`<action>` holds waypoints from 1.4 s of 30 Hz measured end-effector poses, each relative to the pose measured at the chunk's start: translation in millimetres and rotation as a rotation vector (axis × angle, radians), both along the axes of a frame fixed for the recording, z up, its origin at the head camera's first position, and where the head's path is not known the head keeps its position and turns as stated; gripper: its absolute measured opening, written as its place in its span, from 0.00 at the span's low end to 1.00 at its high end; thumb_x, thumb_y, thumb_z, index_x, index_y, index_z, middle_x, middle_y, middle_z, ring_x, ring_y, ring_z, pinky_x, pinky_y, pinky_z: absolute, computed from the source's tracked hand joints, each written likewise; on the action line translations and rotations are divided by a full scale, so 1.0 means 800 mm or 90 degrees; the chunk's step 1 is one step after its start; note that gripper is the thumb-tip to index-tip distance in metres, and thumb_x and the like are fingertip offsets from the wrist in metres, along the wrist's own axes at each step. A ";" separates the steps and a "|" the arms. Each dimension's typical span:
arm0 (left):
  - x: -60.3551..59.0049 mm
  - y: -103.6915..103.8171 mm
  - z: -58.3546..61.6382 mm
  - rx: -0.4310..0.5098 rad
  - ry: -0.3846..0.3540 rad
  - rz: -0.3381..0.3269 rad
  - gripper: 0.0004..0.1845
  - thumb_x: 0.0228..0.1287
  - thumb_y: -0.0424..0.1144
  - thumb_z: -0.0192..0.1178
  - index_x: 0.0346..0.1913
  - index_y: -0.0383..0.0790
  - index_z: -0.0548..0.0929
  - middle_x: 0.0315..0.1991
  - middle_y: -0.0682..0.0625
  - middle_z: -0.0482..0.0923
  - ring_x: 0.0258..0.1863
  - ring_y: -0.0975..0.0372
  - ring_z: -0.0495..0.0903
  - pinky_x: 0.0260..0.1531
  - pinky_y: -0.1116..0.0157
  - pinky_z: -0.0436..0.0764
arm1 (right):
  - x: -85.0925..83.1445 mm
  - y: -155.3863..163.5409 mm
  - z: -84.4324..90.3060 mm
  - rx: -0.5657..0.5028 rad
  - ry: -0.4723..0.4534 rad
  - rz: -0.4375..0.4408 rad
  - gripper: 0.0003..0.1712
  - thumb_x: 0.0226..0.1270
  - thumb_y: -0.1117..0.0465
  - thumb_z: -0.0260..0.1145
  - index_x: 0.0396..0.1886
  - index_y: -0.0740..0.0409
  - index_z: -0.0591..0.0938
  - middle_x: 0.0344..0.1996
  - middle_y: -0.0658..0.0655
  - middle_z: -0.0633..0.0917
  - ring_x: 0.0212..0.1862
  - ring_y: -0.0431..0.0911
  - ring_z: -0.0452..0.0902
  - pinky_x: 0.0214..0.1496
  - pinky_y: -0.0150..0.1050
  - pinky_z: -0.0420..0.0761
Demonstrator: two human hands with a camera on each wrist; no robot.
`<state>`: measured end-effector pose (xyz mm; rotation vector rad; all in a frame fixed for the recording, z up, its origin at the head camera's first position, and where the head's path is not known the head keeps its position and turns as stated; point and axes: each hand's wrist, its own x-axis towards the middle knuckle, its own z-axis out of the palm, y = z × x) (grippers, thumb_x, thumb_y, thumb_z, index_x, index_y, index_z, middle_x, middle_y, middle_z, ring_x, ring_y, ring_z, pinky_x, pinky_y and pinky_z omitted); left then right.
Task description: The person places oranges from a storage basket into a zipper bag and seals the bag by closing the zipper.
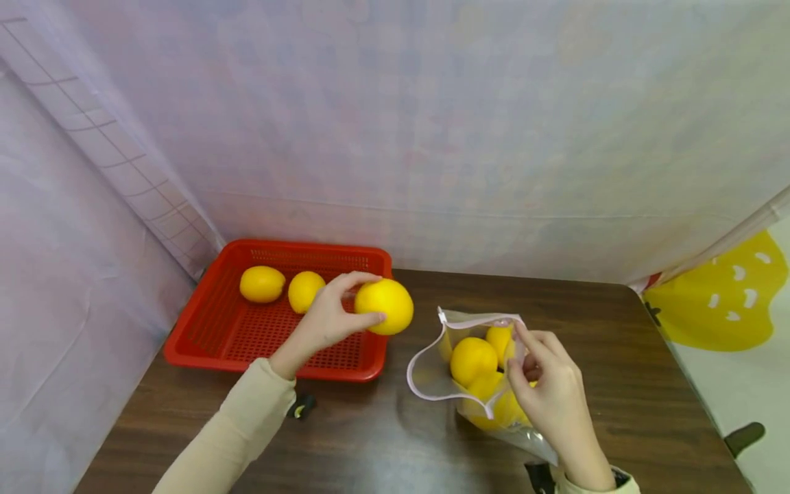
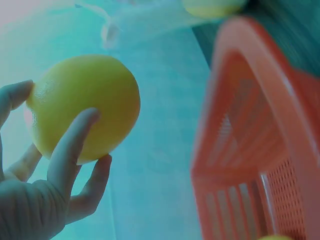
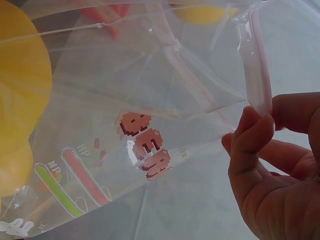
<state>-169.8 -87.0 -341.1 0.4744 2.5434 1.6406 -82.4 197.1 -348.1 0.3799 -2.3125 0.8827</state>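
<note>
My left hand [image 1: 330, 319] grips a yellow lemon [image 1: 385, 306] with thumb and fingers, held above the right end of a red perforated basket [image 1: 210, 329]. In the left wrist view the lemon [image 2: 85, 107] sits in my fingertips beside the basket's rim [image 2: 240, 90]. Two more lemons [image 1: 262, 284] [image 1: 305, 291] lie inside the basket. My right hand [image 1: 546, 394] pinches the rim of a clear zip bag [image 1: 432, 370] and holds its mouth open; several lemons [image 1: 472, 360] lie inside. The right wrist view shows my fingers [image 3: 255, 135] pinching the bag's zip strip [image 3: 257, 70].
A dark wooden table [image 1: 617, 357] carries the basket and bag. Pale cloth walls close in the back and left side. The table's right edge borders a white floor with a yellow shape [image 1: 722, 302]. A small black object [image 1: 300, 406] lies near my left sleeve.
</note>
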 end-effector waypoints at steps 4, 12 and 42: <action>0.018 0.008 -0.002 0.059 -0.047 -0.032 0.26 0.47 0.36 0.68 0.53 0.46 0.75 0.55 0.46 0.71 0.46 0.47 0.71 0.24 0.62 0.81 | -0.001 -0.001 -0.001 -0.001 -0.001 0.002 0.30 0.34 0.84 0.66 0.46 0.76 0.78 0.31 0.61 0.78 0.21 0.32 0.66 0.21 0.18 0.70; 0.043 0.033 -0.008 0.125 -0.116 -0.122 0.26 0.50 0.35 0.67 0.55 0.43 0.74 0.54 0.44 0.69 0.41 0.51 0.73 0.26 0.59 0.81 | -0.001 -0.003 -0.001 -0.010 -0.005 0.003 0.29 0.35 0.84 0.65 0.46 0.76 0.77 0.31 0.62 0.78 0.21 0.31 0.67 0.22 0.18 0.70; 0.034 0.146 -0.024 0.123 0.081 -0.177 0.25 0.49 0.29 0.66 0.54 0.38 0.77 0.51 0.45 0.73 0.48 0.55 0.77 0.47 0.71 0.75 | -0.001 -0.017 -0.002 -0.038 0.020 0.012 0.29 0.37 0.86 0.62 0.47 0.74 0.77 0.33 0.63 0.79 0.24 0.33 0.65 0.22 0.18 0.70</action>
